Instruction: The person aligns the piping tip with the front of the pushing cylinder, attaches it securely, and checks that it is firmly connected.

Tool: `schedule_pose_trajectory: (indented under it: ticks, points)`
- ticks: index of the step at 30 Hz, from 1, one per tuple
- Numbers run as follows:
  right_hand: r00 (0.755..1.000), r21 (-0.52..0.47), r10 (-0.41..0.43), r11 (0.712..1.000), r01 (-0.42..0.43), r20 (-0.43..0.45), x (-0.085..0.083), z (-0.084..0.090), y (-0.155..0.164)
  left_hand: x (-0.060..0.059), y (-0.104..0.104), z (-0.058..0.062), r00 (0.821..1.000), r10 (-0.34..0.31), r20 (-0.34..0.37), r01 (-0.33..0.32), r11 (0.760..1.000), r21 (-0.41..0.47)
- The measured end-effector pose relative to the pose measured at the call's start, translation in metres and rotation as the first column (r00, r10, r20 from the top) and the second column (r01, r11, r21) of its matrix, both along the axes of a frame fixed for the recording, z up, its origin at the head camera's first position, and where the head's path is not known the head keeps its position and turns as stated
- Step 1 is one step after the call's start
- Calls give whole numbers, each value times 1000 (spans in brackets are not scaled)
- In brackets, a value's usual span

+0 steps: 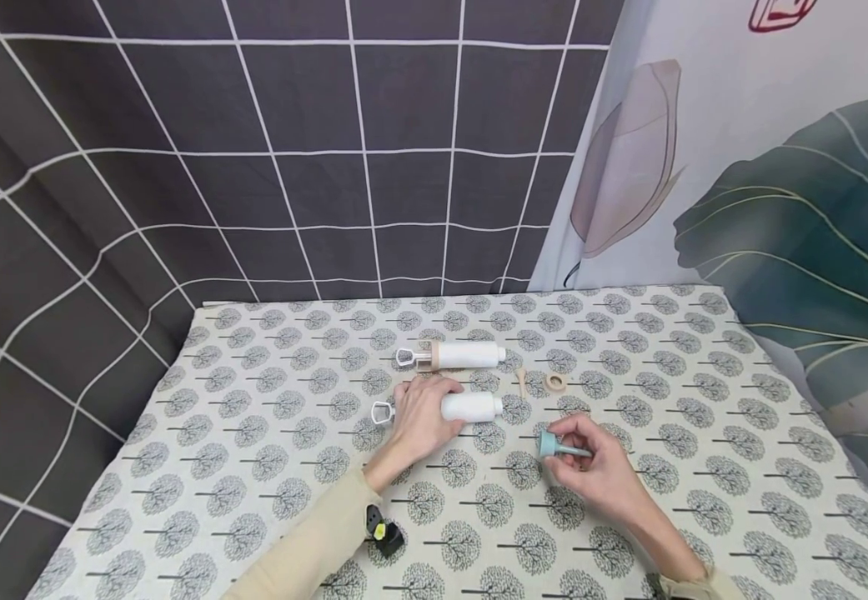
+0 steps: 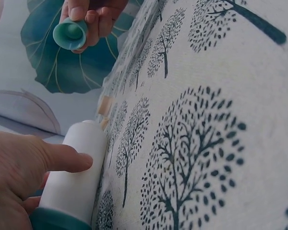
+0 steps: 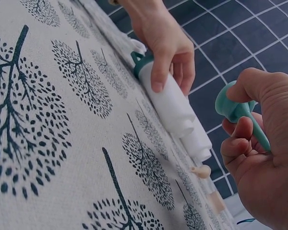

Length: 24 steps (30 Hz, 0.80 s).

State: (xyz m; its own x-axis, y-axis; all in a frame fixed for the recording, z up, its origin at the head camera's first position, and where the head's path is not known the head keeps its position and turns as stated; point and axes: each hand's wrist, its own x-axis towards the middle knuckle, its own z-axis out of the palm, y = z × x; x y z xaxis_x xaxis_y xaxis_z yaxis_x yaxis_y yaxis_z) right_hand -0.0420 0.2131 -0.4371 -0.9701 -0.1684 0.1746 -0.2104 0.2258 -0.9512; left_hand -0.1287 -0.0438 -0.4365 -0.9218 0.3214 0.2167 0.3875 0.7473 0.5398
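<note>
Two white tubes lie on the cloth. My left hand [image 1: 422, 417] grips the nearer white tube [image 1: 473, 407], which has a teal end [image 2: 57, 219] and a looped handle [image 1: 383, 412]. Its thumb lies along the tube's side, and the other fingers are partly hidden behind it. To the right, my right hand [image 1: 594, 467] pinches a teal cup-shaped piece [image 3: 226, 103] with a thin teal stem [image 3: 260, 134] pointing back towards the palm. In the left wrist view the teal piece's wide mouth shows a rounded green part inside. It is held apart from the tube.
Behind lies the second white tube [image 1: 467, 355] with a beige collar [image 1: 435, 356] and looped handle [image 1: 406, 357]. A small beige spoon-like piece [image 1: 521, 382] and a beige ring [image 1: 556, 382] lie right of the tubes. The tree-print cloth [image 1: 268, 417] ends at dark checked and leaf-print curtains.
</note>
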Motion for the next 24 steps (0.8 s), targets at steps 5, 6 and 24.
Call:
schedule_pose_trajectory:
  ticks: [5, 6, 24]
  points:
    - [1000, -3, 3, 1000, -3, 4, 0, 0, 0, -1, -1, 0, 1000, -5, 1, 5, 1000, -6]
    - [1000, -3, 4, 1000, -4, 4, 0, 0, 0, -1, -1, 0, 1000, -6, 2, 6, 1000, -8]
    - [1000, -7, -4, 1000, 4, 0, -2, 0, -1, 4, -7, 3, 999, -25, 27, 25, 1000, -13]
